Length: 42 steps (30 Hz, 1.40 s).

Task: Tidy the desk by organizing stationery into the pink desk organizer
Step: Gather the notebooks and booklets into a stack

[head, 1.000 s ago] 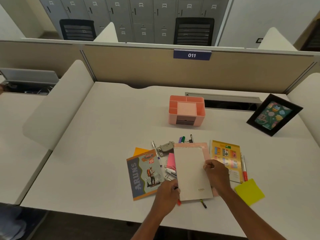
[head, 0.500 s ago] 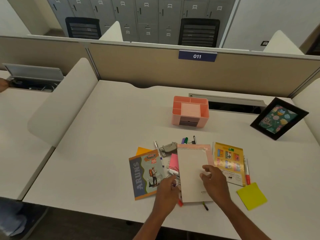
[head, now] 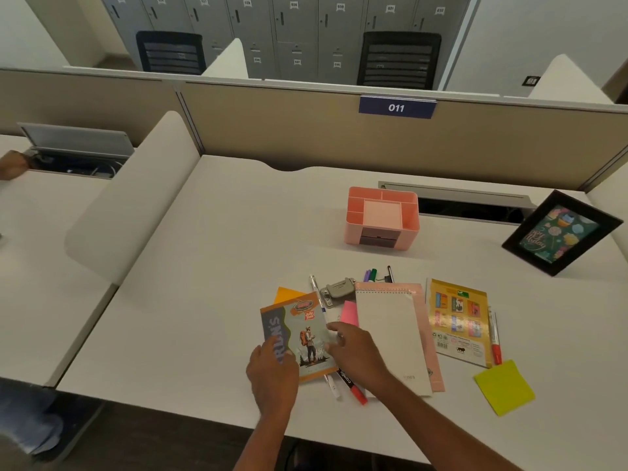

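The pink desk organizer [head: 355, 232] stands mid-desk, beyond the pile. My left hand [head: 272, 372] grips the lower left edge of the ARUN'S notebook [head: 306, 321], thumb on its cover. My right hand [head: 356, 351] holds the notebook's right edge with curled fingers. A red marker [head: 353, 387] and a white pen [head: 332, 387] stick out under the notebook. To the right lie a white spiral notepad [head: 390, 334] on a pink notebook [head: 429, 338], a yellow booklet [head: 458, 321], a red pen [head: 495, 341] and yellow-green sticky notes [head: 504, 387].
Behind the pile are a grey stapler [head: 338, 290], purple and green markers [head: 370, 275], a black pen [head: 389, 271], and orange [head: 289, 295] and pink [head: 350, 312] sticky notes. A framed picture [head: 560, 232] leans at the right by a cable slot [head: 469, 207]. Another person's hand [head: 12, 163] shows far left.
Both hands left the white spiral notepad and moved left onto the ARUN'S notebook. The notepad now lies flat on the pink notebook.
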Tool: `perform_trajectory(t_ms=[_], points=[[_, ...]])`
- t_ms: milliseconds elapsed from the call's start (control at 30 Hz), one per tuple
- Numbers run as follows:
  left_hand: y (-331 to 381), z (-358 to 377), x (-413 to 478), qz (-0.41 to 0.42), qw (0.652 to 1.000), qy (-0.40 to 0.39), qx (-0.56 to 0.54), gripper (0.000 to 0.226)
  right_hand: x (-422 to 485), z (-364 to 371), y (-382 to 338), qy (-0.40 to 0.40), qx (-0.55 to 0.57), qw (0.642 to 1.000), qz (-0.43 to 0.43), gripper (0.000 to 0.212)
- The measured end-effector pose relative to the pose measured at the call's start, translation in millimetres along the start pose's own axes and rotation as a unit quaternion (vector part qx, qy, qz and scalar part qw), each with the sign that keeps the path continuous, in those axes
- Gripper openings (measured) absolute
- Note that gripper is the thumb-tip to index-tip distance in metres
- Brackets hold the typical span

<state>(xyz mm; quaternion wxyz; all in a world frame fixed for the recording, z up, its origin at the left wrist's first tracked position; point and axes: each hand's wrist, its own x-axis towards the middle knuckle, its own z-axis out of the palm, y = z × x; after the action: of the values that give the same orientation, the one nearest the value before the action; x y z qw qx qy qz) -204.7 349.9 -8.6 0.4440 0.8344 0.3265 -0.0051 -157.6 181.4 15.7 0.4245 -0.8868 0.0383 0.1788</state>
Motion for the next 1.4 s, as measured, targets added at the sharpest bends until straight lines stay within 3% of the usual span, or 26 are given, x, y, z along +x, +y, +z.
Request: perform_trajectory(t_ms=[133, 267, 600, 667, 733, 800, 1000, 1200, 1400], points=[[1.8, -1.3, -0.5, -0.018, 0.998, -0.034, -0.056, 0.036, 11.5, 7.0, -6.1, -0.032, -0.043, 0.998, 0.010, 0.045], [5.4, -1.6, 2.7, -0.059, 0.991, -0.057, -0.102, 0.029, 16.0, 6.5, -8.6, -0.033, -0.067, 0.997, 0.020, 0.035], [18.7, -15.3, 25.0, -0.201, 0.938, -0.055, -0.275, 0.034, 17.1, 2.8, -4.5, -0.044, -0.071, 0.996, 0.022, 0.018], [19.9, -19.0, 31.3, -0.225, 0.924, -0.072, -0.300, 0.032, 16.4, 2.8, -1.3, -0.043, -0.070, 0.996, 0.021, 0.022], [16.7, -21.4, 38.2, -0.241, 0.915, -0.091, -0.310, 0.039, 17.5, 4.2, 3.5, -0.042, -0.057, 0.997, 0.023, 0.040], [11.0, -22.3, 41.6, -0.238, 0.914, -0.102, -0.312, 0.046, 19.4, 4.1, 7.8, -0.035, -0.044, 0.998, 0.024, 0.052], [8.3, -22.8, 30.5, -0.205, 0.920, -0.129, -0.309, 0.036, 7.1, -11.9, 5.7, 0.005, -0.010, 1.000, 0.024, 0.058], [35.2, -23.7, -1.0, -0.112, 0.928, -0.151, -0.321, 0.030, -14.5, -47.0, 18.5, 0.075, 0.050, 0.995, 0.030, 0.058], [64.8, 7.0, -43.4, -0.048, 0.934, -0.244, -0.258, 0.045, -42.3, -87.6, 68.0, 0.151, 0.096, 0.979, 0.096, 0.047]])
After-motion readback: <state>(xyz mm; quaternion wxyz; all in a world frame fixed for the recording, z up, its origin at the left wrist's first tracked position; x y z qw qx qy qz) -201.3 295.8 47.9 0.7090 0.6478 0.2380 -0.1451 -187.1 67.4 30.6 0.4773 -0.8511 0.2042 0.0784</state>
